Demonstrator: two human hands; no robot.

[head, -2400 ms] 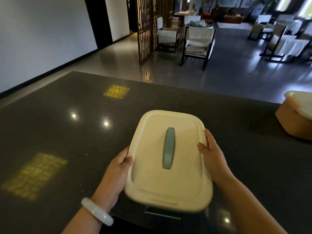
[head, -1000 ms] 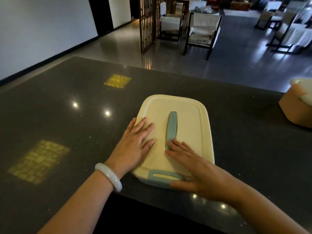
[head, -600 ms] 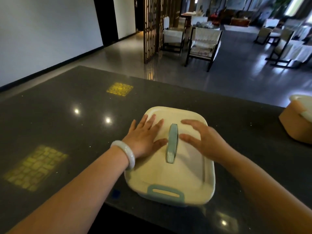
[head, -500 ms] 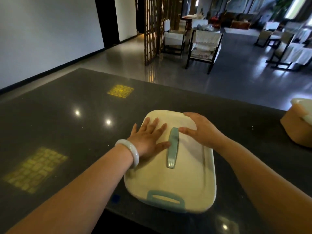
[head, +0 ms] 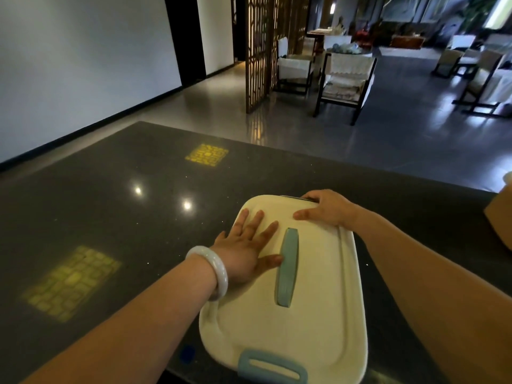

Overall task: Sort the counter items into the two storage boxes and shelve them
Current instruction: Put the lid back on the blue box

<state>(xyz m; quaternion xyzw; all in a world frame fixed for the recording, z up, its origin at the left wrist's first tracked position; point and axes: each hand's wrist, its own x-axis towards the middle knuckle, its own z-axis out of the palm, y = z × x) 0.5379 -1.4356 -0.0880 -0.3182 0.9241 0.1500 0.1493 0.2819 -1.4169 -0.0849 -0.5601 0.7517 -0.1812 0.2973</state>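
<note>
A cream storage box (head: 313,328) with its lid on sits at the near edge of the dark counter (head: 110,217). The lid has a pale blue handle (head: 288,267) along its middle and a blue latch (head: 273,365) at the near end. My left hand (head: 246,245) lies flat on the left half of the lid, fingers spread, thumb touching the handle. My right hand (head: 327,207) rests on the lid's far end, fingers bent over the far edge. An orange box (head: 498,217) with a cream lid shows partly at the right edge.
The counter's far edge drops to a grey polished floor. Beyond it stand dark-framed chairs (head: 346,79) with white cushions and a wooden lattice screen (head: 260,51). Yellow light patches (head: 72,281) lie on the counter's left side.
The lid went from being held by its sides to lying on the box. My right hand slid from the near end to the far edge. My left hand stayed flat on the lid.
</note>
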